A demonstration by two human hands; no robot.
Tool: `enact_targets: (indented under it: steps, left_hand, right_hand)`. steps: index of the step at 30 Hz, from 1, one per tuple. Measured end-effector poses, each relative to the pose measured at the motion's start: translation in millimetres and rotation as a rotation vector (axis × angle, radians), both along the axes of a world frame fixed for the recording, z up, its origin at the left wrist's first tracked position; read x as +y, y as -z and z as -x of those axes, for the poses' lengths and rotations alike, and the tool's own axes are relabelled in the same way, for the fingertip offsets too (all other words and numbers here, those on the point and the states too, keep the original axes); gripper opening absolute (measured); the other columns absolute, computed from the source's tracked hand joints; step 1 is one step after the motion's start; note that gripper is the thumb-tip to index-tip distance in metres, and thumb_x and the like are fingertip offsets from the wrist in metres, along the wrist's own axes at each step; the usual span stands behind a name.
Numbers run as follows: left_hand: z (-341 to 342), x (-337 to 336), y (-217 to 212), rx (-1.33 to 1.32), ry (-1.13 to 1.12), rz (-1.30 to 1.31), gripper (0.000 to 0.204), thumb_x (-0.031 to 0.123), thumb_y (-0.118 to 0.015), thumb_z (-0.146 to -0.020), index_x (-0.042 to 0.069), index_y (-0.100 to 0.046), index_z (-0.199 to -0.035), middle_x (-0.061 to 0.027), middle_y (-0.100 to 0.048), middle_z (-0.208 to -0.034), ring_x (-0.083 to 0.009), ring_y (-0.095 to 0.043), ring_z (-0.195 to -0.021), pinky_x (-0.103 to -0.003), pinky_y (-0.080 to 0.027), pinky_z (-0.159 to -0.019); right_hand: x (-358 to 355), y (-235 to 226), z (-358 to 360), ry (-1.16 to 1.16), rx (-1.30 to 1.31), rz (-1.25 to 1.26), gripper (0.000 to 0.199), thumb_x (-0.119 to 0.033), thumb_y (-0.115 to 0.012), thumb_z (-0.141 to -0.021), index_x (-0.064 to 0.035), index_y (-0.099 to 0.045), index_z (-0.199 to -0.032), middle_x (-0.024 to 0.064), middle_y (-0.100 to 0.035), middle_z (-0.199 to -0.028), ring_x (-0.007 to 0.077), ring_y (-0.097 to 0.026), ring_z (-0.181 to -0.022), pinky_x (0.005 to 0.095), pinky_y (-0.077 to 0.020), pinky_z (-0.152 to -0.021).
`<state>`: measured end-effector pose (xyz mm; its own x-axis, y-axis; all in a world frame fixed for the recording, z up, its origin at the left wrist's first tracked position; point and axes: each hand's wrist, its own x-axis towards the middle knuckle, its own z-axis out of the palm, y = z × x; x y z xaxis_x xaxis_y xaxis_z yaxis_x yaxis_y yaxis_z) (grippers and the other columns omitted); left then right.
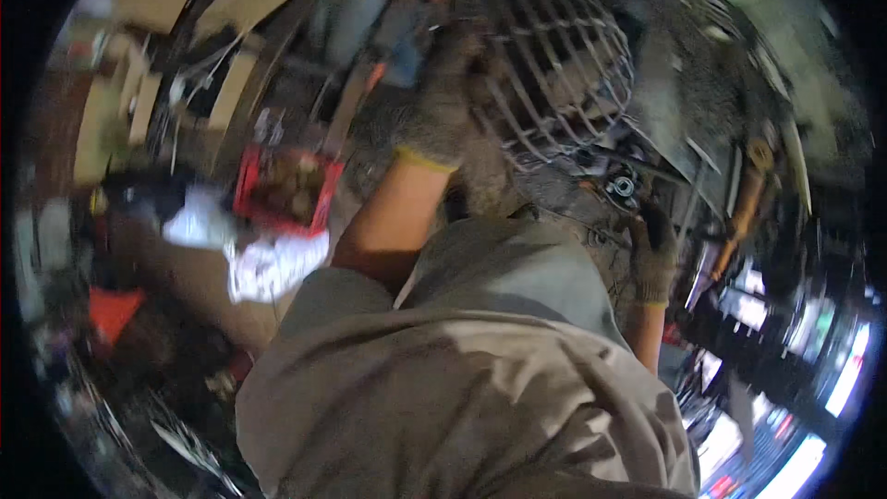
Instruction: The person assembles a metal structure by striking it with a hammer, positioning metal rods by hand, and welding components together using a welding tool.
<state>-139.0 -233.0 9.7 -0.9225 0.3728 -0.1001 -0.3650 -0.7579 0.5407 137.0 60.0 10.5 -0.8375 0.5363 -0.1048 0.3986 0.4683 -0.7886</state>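
Note:
The picture is blurred by motion. My left hand (434, 106), in a grey glove with a yellow cuff, reaches up and forward to the left rim of a round wire cage (554, 65) that looks like a fan guard. Its fingers seem closed on that rim. My right hand (652, 254), gloved the same way, rests lower right on a grimy metal surface, its fingertips just below a small round metal part (621, 187). Whether it grips anything is not visible. My beige shirt fills the lower middle.
A red crate (286, 187) of small parts stands left of my arm, with a white cloth (273, 266) below it. An orange object (111, 310) lies at far left. A wooden-handled tool (744, 208) lies at right. Cluttered benches surround me.

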Motion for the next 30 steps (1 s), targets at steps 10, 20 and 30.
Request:
enact_targets:
  steps: [10,20,30]
  left_hand:
    - [-64,-68,130,0.149,-0.217,1.135,0.026,0.031,-0.064,-0.101,0.006,-0.069,-0.109,-0.0078,-0.069,-0.093,-0.0225,-0.067,-0.083,-0.036,-0.055,-0.072]
    - [-207,-120,258,-0.08,0.338,2.04,0.044,0.036,-0.053,-0.101,0.008,-0.061,-0.134,-0.0216,-0.07,-0.121,-0.0419,-0.068,-0.109,-0.051,-0.054,-0.092]
    - [-387,-152,291,-0.322,0.297,2.166,0.028,0.02,-0.051,-0.099,0.015,-0.067,-0.122,-0.0159,-0.074,-0.11,-0.0367,-0.072,-0.105,-0.051,-0.057,-0.087]
  right_hand:
    - [34,91,30,-0.576,-0.482,0.128,0.039,-0.014,-0.067,-0.094,-0.0033,-0.063,-0.132,0.0179,-0.071,-0.126,0.029,-0.07,-0.112,0.0388,-0.0539,-0.096]
    - [166,242,48,-1.234,-0.706,-0.101,0.034,-0.016,-0.063,-0.097,-0.0099,-0.066,-0.13,0.0126,-0.064,-0.136,0.0356,-0.062,-0.124,0.0379,-0.0514,-0.102]
    - [159,275,48,-1.71,-0.525,-0.504,0.026,-0.017,-0.065,-0.09,-0.0119,-0.072,-0.114,0.0117,-0.066,-0.13,0.0325,-0.062,-0.12,0.0419,-0.0459,-0.111]
